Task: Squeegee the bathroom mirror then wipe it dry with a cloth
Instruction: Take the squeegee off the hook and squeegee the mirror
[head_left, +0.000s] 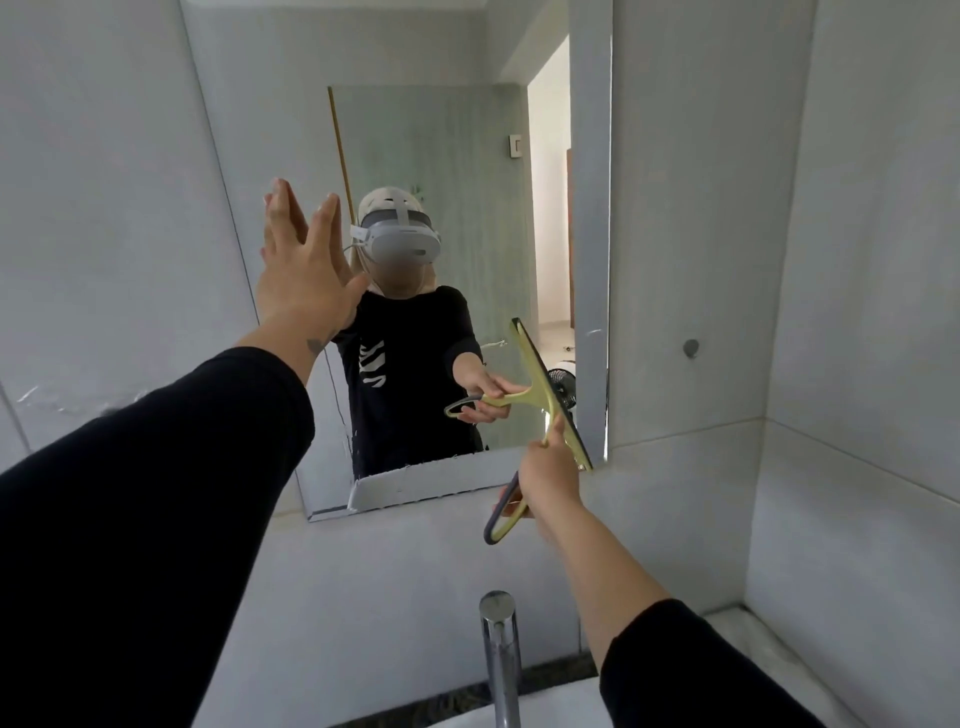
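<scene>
The bathroom mirror (441, 145) hangs on the grey tiled wall above the sink. My right hand (548, 478) grips the handle of a yellow-green squeegee (550, 400) with a grey loop at its end. Its blade rests tilted against the mirror's lower right part. My left hand (304, 270) is raised flat near the mirror's left edge, fingers straight and together, holding nothing. The mirror reflects a person in a black top with a headset, and the squeegee. No cloth is in view.
A chrome tap (500, 660) stands below the mirror over a white basin (550, 712) at the bottom edge. A round wall hook (691, 348) sits right of the mirror. A side wall (857, 364) closes in on the right.
</scene>
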